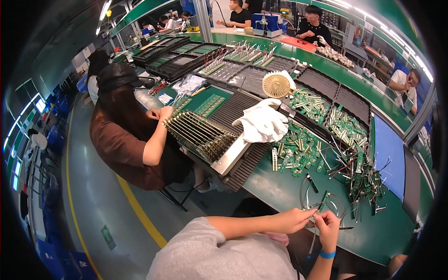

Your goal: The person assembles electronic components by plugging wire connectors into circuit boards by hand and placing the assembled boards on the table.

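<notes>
Small pale piece (313, 216) (mostly hidden) is pinched between left hand (296, 220) and right hand (329, 227)

table (264, 185): green; circuit boards (298, 151): green, gold; glove (261, 123): white; wristband (327, 255): blue; floor (179, 214): yellow-striped

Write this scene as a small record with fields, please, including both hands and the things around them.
Left hand: fingers at a small pale piece, too small to identify
Right hand: fingers at the same piece; blue band on wrist
Ahead, to the right: heap of wired boards on green table
Farther ahead: loose green boards; black tray holding more
Left side: seated co-worker, dark cap
</notes>
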`<state>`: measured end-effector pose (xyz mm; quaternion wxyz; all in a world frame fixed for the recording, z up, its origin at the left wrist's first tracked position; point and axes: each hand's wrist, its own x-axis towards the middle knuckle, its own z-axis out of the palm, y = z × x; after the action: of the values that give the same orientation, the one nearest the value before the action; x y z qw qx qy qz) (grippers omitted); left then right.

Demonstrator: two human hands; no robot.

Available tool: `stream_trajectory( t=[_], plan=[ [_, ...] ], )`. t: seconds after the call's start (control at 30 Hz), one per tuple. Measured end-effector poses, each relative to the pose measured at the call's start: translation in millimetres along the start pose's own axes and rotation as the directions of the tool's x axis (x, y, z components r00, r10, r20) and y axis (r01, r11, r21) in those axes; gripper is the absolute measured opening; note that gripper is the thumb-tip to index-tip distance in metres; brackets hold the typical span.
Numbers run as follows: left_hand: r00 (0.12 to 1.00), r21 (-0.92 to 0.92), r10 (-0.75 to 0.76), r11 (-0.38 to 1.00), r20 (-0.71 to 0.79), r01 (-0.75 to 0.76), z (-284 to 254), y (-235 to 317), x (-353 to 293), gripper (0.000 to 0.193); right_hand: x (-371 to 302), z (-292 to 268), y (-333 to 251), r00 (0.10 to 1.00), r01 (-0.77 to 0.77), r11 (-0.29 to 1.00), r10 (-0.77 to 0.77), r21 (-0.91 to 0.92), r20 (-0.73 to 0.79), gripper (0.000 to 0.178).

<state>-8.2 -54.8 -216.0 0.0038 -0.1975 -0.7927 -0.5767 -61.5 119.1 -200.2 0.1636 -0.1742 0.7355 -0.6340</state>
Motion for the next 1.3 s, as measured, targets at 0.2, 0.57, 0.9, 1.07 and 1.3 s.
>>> stream_trajectory(
  t=[0.2,0.57,0.9,1.07,1.3],
  plan=[
    [0.981,0.34,0.184,0.928,-0.062,-0.153,-11,-1,14,0.044,1,0,-6,0.997,0.075,0.937,-0.079,-0.341,0.005,0.014],
    [0.934,0.564,0.357,0.777,-0.032,-0.278,-1,-36,25,0.026,3,11,-25,0.954,0.281,0.765,-0.288,-0.58,0.082,0.006],
    [0.957,0.552,0.285,0.79,0.054,-0.267,-11,-31,29,0.023,8,10,-18,0.958,0.271,0.741,-0.268,-0.615,0.099,0.006],
    [0.981,0.628,0.179,0.756,0.076,-0.186,-4,-39,32,0.025,13,15,-15,0.945,0.311,0.714,-0.304,-0.628,0.123,0.005],
    [0.985,0.609,0.159,0.776,0.067,-0.167,12,-48,37,0.023,8,7,-4,0.94,0.314,0.679,-0.321,-0.664,0.116,0.005]
  ],
)
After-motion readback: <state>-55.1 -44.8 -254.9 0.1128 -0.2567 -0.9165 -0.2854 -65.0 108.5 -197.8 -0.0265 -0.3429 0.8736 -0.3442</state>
